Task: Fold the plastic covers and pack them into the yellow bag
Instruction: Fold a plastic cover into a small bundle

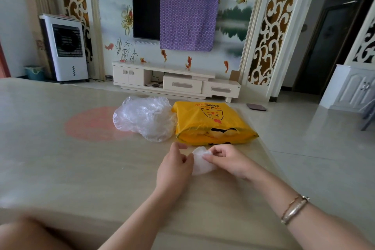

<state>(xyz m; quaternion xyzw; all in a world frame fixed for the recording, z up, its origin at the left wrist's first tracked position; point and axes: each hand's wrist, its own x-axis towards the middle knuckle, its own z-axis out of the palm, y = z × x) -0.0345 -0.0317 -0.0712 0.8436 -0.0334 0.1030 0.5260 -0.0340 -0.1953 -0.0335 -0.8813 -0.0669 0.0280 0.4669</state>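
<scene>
1. small plastic cover (200,161): clear, crumpled into a compact wad, lying on the table just in front of the yellow bag, between the two hands.
2. left hand (175,166): fingers curled, thumb and fingertips pinching the left edge of the small plastic cover.
3. right hand (225,160): fingers curled over the right side of the small plastic cover, gripping it; two bracelets (294,209) on the wrist.
4. yellow bag (211,122): flat plastic bag with a cartoon face and red lettering, lying on the table near its right edge, its near end closest to the hands.
5. pile of plastic covers (145,119): clear, loose and bunched, touching the left side of the yellow bag.
6. table (81,168): pale glossy top, with a faint pink round patch left of the pile.
7. beyond the yellow bag: low white tv cabinet (174,81), wall television (146,12) half draped with a purple cloth (187,20).
8. far left of the yellow bag: white air cooler (65,46) standing on the floor.
</scene>
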